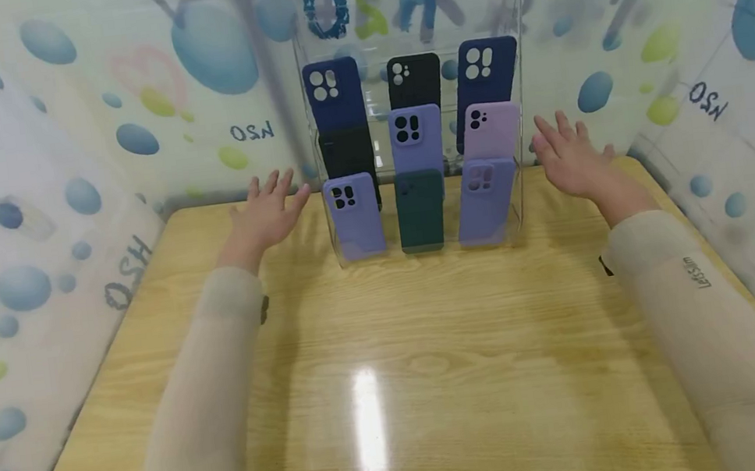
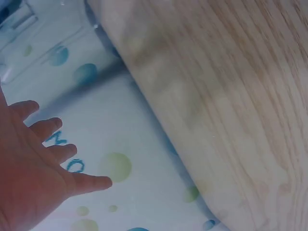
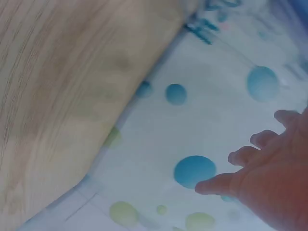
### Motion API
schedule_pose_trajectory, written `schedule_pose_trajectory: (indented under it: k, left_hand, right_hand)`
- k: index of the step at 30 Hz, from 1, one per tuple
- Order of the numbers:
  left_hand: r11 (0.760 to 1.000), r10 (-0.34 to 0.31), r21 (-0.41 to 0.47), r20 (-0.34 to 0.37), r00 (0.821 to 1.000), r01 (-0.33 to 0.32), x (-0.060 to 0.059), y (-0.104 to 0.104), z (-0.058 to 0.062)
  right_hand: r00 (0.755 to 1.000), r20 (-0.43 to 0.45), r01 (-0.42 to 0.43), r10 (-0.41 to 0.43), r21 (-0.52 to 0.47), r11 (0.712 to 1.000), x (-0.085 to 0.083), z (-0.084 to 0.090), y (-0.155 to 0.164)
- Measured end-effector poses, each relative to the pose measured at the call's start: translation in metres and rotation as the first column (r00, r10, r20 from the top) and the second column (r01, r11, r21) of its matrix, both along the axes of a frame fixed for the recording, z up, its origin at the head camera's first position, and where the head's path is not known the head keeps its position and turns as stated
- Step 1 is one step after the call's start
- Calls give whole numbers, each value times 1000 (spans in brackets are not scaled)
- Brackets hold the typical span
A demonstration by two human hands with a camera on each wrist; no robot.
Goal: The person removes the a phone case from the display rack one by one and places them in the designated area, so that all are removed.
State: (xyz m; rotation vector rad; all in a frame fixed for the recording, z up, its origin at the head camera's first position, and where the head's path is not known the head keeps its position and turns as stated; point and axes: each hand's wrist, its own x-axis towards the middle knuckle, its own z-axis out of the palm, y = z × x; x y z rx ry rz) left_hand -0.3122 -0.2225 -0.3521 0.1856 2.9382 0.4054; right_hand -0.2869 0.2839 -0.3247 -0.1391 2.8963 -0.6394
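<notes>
A clear acrylic display rack stands at the far middle of the wooden table. It holds several phone cases in tiers: dark blue, black, lilac, pink-lilac, dark green and purple. My left hand hovers just left of the rack with fingers spread, holding nothing. My right hand hovers just right of it, also spread and empty. In the wrist views the left hand and right hand show straight fingers above the table edge.
Walls covered with a bubble-patterned sheet close in the table on the left, back and right. The wooden tabletop runs toward me, with a bright glare spot near the front.
</notes>
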Motion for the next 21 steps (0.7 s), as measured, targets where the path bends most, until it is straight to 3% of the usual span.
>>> schedule_pose_trajectory:
  k: [4,8,11,16,21]
  left_hand:
    - [988,-36,152,-21,999,39,6,5,7]
    - [930,-90,354,-33,995,96,15,10,10]
    - [886,-99,454,-4,995,90,23,14,10]
    - [861,-114,498,-6,994,102,36,22,3]
    - [818,-127,568,23,992,92,44,28,-8]
  right_hand:
    - [996,-67,-62,52,-159,985,14,7,0]
    - [984,-132,-149,118,-258,955,34,12,-9]
    - [978,-147,-185,149,-273,944,47,13,-18]
    - [973,-143,-210,181,-219,953,58,5,-30]
    - [981,-135,-163,140,-173,971,58,-9,-37]
